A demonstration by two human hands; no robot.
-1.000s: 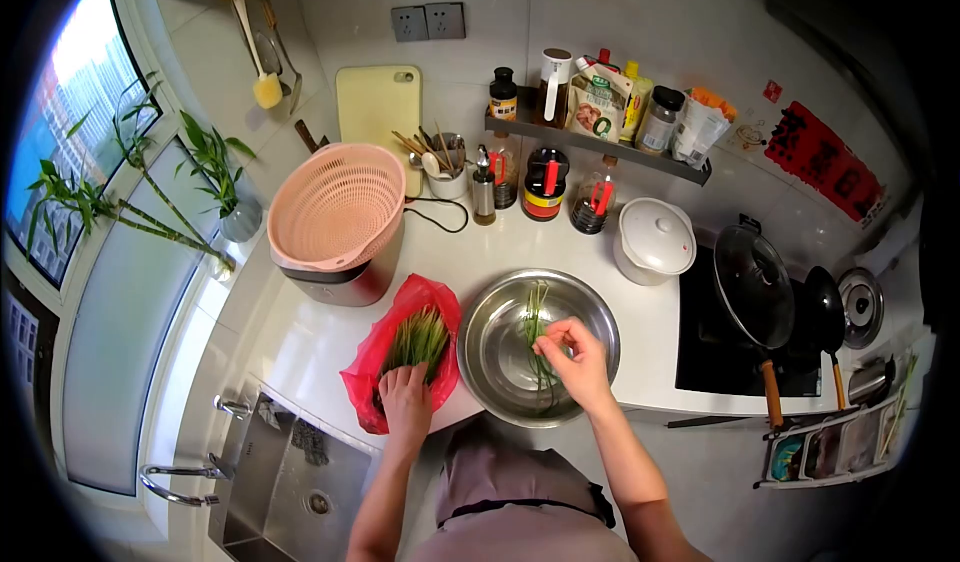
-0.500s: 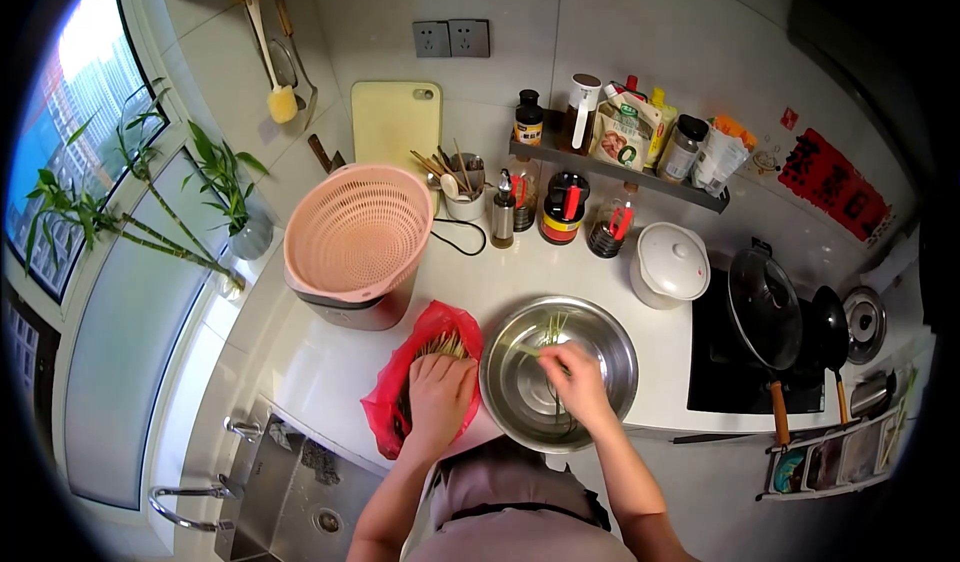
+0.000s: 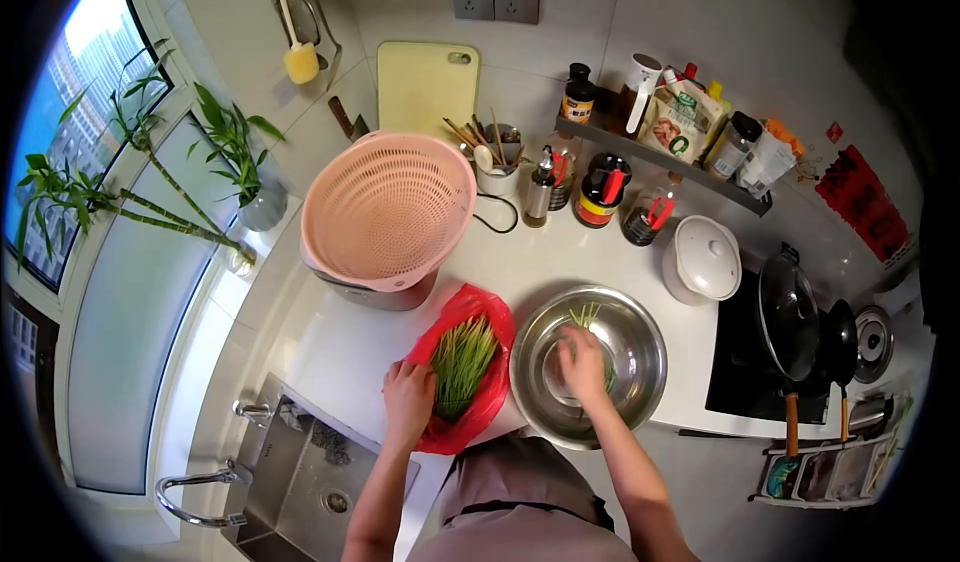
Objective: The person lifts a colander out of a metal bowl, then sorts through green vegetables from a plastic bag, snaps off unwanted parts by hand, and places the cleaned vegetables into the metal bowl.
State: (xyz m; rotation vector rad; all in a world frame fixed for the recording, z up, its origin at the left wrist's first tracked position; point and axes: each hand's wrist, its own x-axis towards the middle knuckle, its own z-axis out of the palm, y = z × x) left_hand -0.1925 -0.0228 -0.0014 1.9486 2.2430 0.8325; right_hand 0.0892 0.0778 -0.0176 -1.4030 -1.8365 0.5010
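Note:
A red plastic bag [image 3: 494, 386] lies open on the counter, full of long thin green stalks that look like garlic chives [image 3: 464, 362]. My left hand [image 3: 409, 398] grips the bag's left edge, fingers curled over the plastic. To the right of the bag stands a wide steel bowl [image 3: 645, 382]. Inside its rim, my right hand [image 3: 582, 364] is bent over a few stalks [image 3: 585, 314], its fingers closed around them; the fingertips are partly hidden. Some stalk ends show beyond and beside that hand.
A pink colander [image 3: 385, 212] sits on a grey container behind the bag. The sink [image 3: 320, 492] is at front left. Sauce bottles [image 3: 600, 192], a white lidded pot [image 3: 704, 260] and a stove with pans [image 3: 785, 317] line the back and right. A yellow cutting board [image 3: 425, 92] leans on the wall.
My left hand has moved from on top of the stalks to the bag's left edge, uncovering them. My right hand has lowered into the bowl with its stalks. The view has shifted slightly.

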